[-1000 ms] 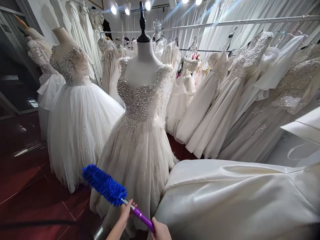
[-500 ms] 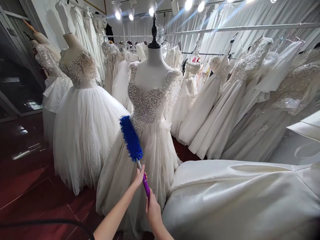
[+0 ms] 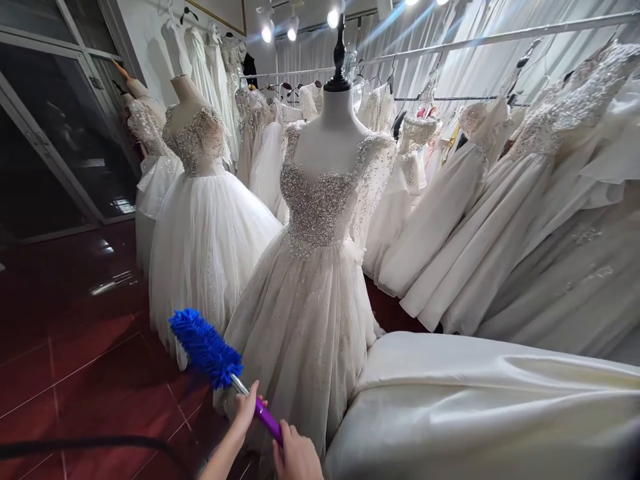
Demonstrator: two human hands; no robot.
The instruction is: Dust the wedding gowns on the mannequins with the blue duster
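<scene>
A duster (image 3: 220,363) with a fluffy blue head and a purple handle is held in both hands low in the view. The left hand (image 3: 246,408) is wrapped around the handle just below the metal neck, with the fingers (image 3: 251,395) closed on it. The right hand (image 3: 296,457) is closed around the lower end of the purple handle, close behind the left hand. The duster is tilted so that its blue head points up and to the left, over the dark red floor (image 3: 75,347) and just beside the lower hem of a beaded gown (image 3: 310,307). Whether the blue head touches the skirt cannot be told.

The beaded gown is worn by a white mannequin (image 3: 336,127) with a black knob on top. To its left a second gown (image 3: 205,227) with a full tulle skirt is shown on another mannequin. A satin skirt (image 3: 475,407) is spread across the lower right, just beside the right hand. More white dresses are hung on a rail (image 3: 475,40) on the right. A glass door (image 3: 55,133) is seen at the left, and a dark cable (image 3: 90,443) is laid across the floor.
</scene>
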